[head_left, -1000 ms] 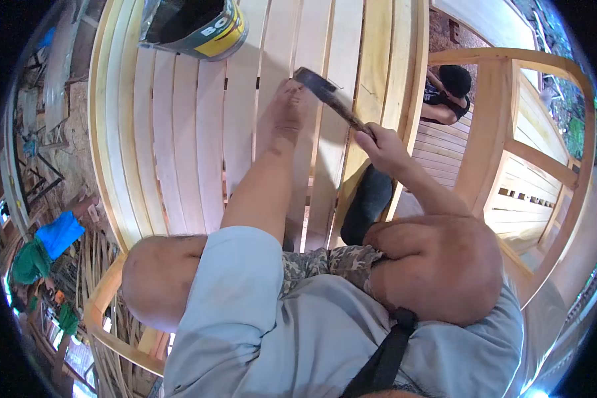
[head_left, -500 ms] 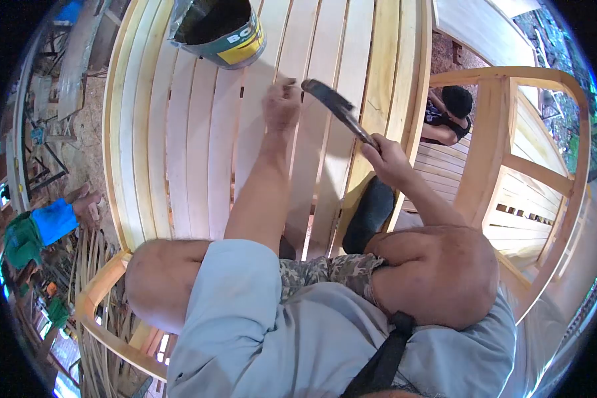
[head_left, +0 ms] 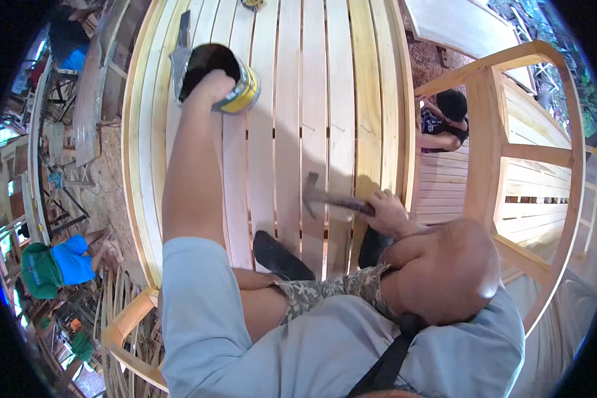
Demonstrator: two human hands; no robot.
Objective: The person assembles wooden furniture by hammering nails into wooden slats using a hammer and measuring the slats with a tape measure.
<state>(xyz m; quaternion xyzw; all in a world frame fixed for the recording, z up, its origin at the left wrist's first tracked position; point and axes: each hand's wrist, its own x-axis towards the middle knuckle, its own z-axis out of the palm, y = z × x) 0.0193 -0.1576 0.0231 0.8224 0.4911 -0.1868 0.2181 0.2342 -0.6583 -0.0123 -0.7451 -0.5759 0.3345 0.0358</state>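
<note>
Count, left to right: one bucket (head_left: 247,89), at least two nails (head_left: 338,127), one hammer (head_left: 338,200). The bucket sits on the slatted wooden surface (head_left: 288,79), towards its left side. The nails are on slats right of centre; whether they stand or lie cannot be determined. The hammer is below the nails, nearer the wearer.

Left hand (head_left: 215,86): arm extended forward, hand at the bucket's mouth. The fingers are hidden; whether they are open or closed cannot be told. Right hand (head_left: 388,212): closed around the hammer's handle, near its end; the head points left over the slats.

Surroundings, left to right: two other people, one (head_left: 69,40) at upper left, one (head_left: 60,262) in green and blue below; a curved wooden arm (head_left: 136,308) at lower left; two dark-covered feet (head_left: 282,257) on the slats; the bent right knee (head_left: 444,272), obstructing the view of the right forearm; one seated person (head_left: 444,123); a wooden frame (head_left: 484,139) at far right.
</note>
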